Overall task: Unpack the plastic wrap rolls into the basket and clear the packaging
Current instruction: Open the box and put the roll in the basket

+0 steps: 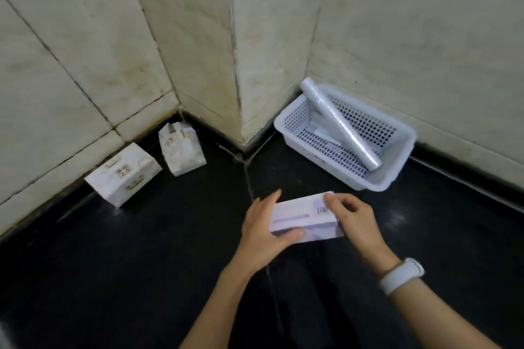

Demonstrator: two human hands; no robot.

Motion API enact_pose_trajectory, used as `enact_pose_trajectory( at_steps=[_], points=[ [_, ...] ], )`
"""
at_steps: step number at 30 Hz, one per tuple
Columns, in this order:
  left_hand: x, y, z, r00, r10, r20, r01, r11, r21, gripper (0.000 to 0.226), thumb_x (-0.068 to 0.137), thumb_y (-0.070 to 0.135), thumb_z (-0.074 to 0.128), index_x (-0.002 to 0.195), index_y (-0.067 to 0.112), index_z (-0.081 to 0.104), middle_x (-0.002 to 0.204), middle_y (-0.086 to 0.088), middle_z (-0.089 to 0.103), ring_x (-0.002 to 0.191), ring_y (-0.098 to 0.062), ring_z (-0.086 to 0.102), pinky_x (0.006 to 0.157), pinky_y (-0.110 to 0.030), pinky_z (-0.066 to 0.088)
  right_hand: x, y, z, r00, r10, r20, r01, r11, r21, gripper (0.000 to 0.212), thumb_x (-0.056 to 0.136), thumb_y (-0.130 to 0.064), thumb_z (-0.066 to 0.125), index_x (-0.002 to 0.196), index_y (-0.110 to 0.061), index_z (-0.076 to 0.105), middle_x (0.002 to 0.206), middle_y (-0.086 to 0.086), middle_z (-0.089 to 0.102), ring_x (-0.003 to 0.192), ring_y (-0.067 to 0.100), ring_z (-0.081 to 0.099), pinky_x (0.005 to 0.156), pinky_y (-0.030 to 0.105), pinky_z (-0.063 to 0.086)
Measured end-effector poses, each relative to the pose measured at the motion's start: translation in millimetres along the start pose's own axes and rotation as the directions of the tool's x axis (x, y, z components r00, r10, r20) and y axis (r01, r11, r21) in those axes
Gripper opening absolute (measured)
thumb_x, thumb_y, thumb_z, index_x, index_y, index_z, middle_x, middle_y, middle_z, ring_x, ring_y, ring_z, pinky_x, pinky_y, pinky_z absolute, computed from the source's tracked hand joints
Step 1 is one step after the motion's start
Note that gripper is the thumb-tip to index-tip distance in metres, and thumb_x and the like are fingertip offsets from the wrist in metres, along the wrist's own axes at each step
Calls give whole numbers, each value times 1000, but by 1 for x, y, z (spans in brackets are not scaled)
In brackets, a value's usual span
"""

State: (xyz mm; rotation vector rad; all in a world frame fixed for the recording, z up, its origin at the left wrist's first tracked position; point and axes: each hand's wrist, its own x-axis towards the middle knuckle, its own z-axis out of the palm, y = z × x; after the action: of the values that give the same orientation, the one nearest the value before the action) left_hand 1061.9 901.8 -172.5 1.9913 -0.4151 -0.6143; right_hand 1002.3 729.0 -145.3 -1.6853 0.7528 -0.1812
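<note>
While both hands hold the plastic wrap box [304,218] between them, left hand [265,231] fingers curled around one end, right hand [353,219] pinching the other flap, it's best opened steadily near the basket [397,156] just beyond, already holding a roll [338,122].

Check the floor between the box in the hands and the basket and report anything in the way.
Nothing visible blocks it: bare dark floor lies between the box and the basket. One roll already lies slanted across the basket.

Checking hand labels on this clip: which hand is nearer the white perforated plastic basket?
Right. The right hand pinches the pale purple cardboard box at its end just below the basket; the left hand holds the box's far end.
</note>
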Motion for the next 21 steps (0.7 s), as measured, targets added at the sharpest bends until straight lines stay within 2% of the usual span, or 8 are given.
enact_pose_trajectory(
  at_steps=[2,4,6,8,10,13,17,21],
  points=[
    [0,16,31,979,145,141,-188,906,380,91,63,62,65,139,43,19,150,13,23,138,-7,12,115,-43,4,-8,7,-33,987,158,0,-158,986,55,25,83,-38,59,77,-15,67,80,6,67,78,19,63,74,36,53],
    [2,34,60,958,201,204,-277,833,480,92,64,59,67,140,37,19,147,12,31,135,-8,22,114,-44,6,-19,11,-60,968,232,97,-244,958,151,31,88,-36,51,83,-10,67,80,9,68,71,17,67,64,30,58],
    [3,50,83,958,167,231,-234,925,299,85,65,45,73,135,40,25,135,17,44,121,2,37,110,-29,27,-28,14,-85,968,201,148,-227,955,193,25,91,-26,49,86,-7,65,77,9,67,62,11,68,53,22,56],
    [1,59,98,956,136,260,-168,980,105,72,64,35,74,115,57,29,114,32,49,103,17,45,85,-4,41,-36,17,-106,976,148,158,-172,974,148,19,91,-18,49,89,-7,64,74,8,66,56,8,66,49,19,53],
    [2,63,105,957,138,254,-146,989,13,65,62,27,70,100,64,32,106,35,50,101,18,47,74,-5,42,-40,20,-123,984,75,165,-75,997,-5,16,88,-22,53,96,-14,64,72,2,64,55,5,60,48,19,48],
    [10,76,105,916,244,318,-275,960,58,65,58,29,67,105,64,36,111,26,47,105,11,47,81,-11,41,-44,24,-139,989,-61,134,89,972,-217,30,84,-29,60,113,-29,54,85,-11,61,72,7,58,64,18,45],
    [17,90,111,794,543,275,-605,658,449,65,59,32,73,118,29,47,109,6,50,103,-13,51,93,-30,39,-42,20,-138,994,-70,86,84,981,-174,35,84,-37,56,117,-35,45,96,-7,60,84,11,60,71,21,48],
    [16,87,123,676,716,175,-651,469,597,72,54,24,81,116,19,46,107,-9,59,102,-22,50,85,-40,48,-40,19,-127,980,191,64,-200,951,236,25,88,-32,52,110,-21,54,94,-3,66,83,11,63,69,26,54]
  ],
)
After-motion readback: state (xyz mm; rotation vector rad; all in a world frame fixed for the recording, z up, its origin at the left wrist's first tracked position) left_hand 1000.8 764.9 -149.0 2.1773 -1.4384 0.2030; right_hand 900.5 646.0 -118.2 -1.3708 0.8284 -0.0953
